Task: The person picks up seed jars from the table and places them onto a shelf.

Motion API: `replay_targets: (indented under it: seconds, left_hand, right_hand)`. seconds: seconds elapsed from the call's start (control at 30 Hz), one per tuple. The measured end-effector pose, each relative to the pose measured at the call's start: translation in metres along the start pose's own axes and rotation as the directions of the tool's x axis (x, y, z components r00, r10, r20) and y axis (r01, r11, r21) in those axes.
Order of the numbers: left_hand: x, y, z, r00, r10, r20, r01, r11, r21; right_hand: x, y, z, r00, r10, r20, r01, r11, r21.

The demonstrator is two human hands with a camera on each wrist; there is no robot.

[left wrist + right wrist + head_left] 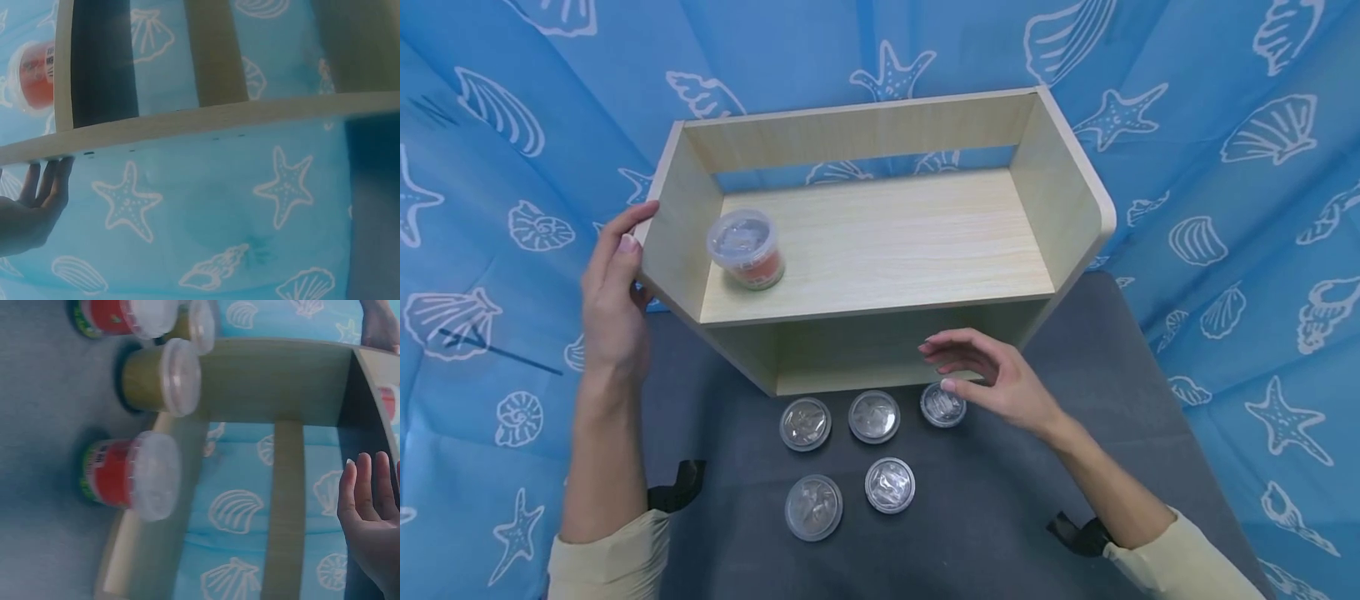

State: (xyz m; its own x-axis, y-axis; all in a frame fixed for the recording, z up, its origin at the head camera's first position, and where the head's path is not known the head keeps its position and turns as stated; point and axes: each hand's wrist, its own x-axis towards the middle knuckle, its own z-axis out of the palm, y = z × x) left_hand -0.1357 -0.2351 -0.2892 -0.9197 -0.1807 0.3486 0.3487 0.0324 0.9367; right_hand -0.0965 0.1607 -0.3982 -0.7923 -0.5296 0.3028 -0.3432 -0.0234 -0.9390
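Note:
A small pale-wood shelf (880, 237) stands on the dark table, open side towards me. My left hand (617, 287) rests against its left side panel, fingertips touching the outer face in the left wrist view. On the upper board, near that panel, sits a lidded plastic tub (747, 248) with an orange-red label. My right hand (985, 375) hovers before the lower compartment, fingers loosely curved and holding nothing. Close under its thumb is a clear-lidded tub (943, 405); in the right wrist view this hand (375, 519) is in front of the shelf, apart from the tubs.
More clear-lidded tubs stand in front of the shelf, among them a left one (806, 424), a middle one (874, 417) and two nearer ones. The right wrist view shows a red tub (111, 472) and a yellowish tub (144, 378). A blue seashell-patterned curtain (1225, 208) hangs behind.

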Motion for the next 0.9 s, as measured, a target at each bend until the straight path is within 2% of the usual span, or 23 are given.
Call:
replay_targets:
  seconds: [0.2,0.53,0.9]
  left_hand:
    - [0.001,-0.001,0.001,1.000,0.012,-0.009,-0.012,1.000,-0.011]
    - [0.000,-0.004,0.005,1.000,0.028,0.002,-0.028,0.999,0.026]
    - [0.000,-0.004,0.003,0.999,0.041,-0.007,-0.041,0.999,0.030]
  right_hand:
    - [-0.012,0.016,0.000,0.999,0.036,-0.034,-0.037,0.999,-0.014]
    - [-0.034,0.041,0.002,0.989,0.094,-0.113,-0.099,0.994,-0.037]
    - [-0.051,0.072,0.007,0.975,0.111,-0.194,-0.126,0.990,-0.064]
